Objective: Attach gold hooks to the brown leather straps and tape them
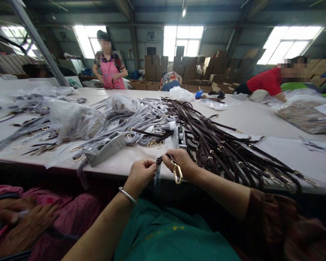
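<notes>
My right hand (180,164) is closed around a dark brown strap (159,159) near its end. A gold oval clasp (177,173) dangles from that end below my fingers. Thumb and fingertips of my left hand (141,175) pinch at the same strap, close to the right hand. From between the hands hangs a greyish see-through strip (158,179), which looks like plastic film. Just beyond my hands, a grey tape dispenser (180,137) stands at the table's near side. Right of it lies a large pile of brown straps (220,148) with gold fittings.
Film-wrapped straps (149,116) and a plastic bag (77,121) cover the table's left half. Another tape dispenser (105,148) sits at the near edge. A co-worker's hands (24,221) are close on my left. Across the table are other people and a full bag (309,112).
</notes>
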Demonstrator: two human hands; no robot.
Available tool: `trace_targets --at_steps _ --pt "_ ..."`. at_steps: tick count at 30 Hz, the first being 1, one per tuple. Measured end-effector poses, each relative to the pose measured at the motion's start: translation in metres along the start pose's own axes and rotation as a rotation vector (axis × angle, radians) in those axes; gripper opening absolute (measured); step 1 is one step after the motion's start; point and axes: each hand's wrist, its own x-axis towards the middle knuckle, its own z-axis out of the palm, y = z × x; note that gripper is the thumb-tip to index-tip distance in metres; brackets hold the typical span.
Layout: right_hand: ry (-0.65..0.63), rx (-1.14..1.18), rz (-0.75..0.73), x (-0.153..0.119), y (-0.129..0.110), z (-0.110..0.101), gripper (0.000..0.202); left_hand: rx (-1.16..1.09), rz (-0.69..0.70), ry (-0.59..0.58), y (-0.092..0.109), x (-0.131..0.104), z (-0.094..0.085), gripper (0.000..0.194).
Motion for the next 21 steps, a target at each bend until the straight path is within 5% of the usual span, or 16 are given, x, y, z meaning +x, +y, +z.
trace_targets --at_steps 5,11,21 --pt "-0.035 -0.072 -0.025 -0.001 -0.010 -0.008 0.030 -0.006 -0.005 -0.006 0.001 -0.001 0.000 0.018" --pt "-0.103 -0.431 -0.058 -0.006 -0.023 -0.016 0.014 -0.014 0.000 -0.020 0.001 -0.005 -0.001 0.020" --pt "-0.310 -0.688 -0.329 -0.019 -0.040 -0.007 0.016 0.224 0.097 0.074 0.006 -0.012 -0.003 0.022"
